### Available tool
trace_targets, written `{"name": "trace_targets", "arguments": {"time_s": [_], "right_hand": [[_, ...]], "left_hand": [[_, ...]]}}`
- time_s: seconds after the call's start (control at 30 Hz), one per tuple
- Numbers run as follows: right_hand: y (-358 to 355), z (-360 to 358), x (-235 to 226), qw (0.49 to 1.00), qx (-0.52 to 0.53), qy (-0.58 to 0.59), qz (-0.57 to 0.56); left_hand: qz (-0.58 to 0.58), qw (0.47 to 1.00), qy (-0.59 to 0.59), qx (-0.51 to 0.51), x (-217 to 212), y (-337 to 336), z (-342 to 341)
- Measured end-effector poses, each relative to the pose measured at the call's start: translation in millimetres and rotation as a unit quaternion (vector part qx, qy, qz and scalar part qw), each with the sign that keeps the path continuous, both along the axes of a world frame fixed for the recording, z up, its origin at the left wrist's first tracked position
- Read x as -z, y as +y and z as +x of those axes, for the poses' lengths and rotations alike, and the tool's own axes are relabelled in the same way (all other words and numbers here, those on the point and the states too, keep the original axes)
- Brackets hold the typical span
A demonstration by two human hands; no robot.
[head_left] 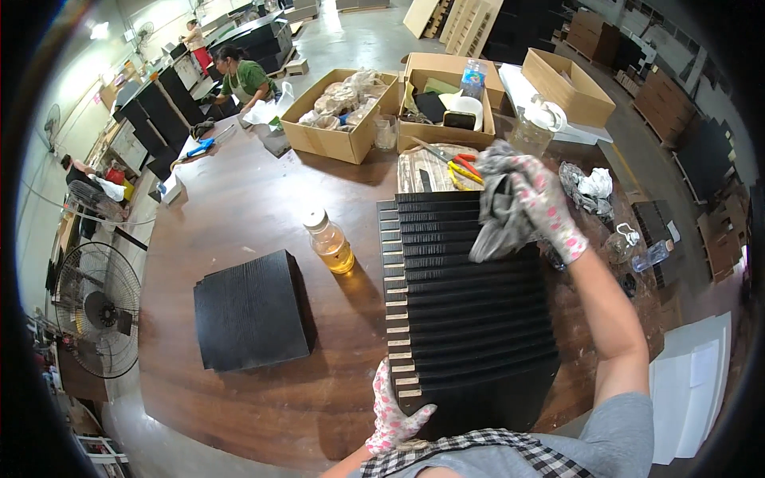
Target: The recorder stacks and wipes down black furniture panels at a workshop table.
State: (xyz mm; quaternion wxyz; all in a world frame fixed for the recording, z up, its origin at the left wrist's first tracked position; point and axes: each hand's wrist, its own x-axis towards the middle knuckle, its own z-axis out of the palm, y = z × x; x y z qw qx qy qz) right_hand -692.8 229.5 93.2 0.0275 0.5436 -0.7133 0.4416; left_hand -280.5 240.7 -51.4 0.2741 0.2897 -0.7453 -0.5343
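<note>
Grips a bunched grey rag in the right hand, gloved in white with pink spots, with fingers curled closed over the cloth. Holds it over the far right part of a row of black boards; hard to tell, beneath the folds, how much of it touches. Places the left hand, gloved alike, at the near left corner of the same row, partly open, with thumb spread inward over the black surface and fingers along the outer side; cannot tell how firm a hold. Row directly in front of the body on the brown worktop, overlapped in steps, pale at the left ends. Just left of it, an upright bottle of amber liquid; farther left, a black block, well apart. Beyond the row, pliers with red and yellow handles on a pale wooden piece. Behind those, an open carton full of wrapped bundles and a second carton of mixed items. To the right, a crumpled plastic wad.
</note>
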Motion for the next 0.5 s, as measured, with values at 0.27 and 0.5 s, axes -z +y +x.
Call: {"name": "trace_targets", "arguments": {"time_s": [0.27,0.5], "right_hand": [[-3,17,66,0.974,0.027,0.142,0.175],[-19,37,63,0.967,0.042,0.153,0.198]], "left_hand": [[0.267,0.947,0.090,-0.155,-15,-86,-36],[-0.028,0.942,-0.073,-0.326,59,-222,-140]]}}
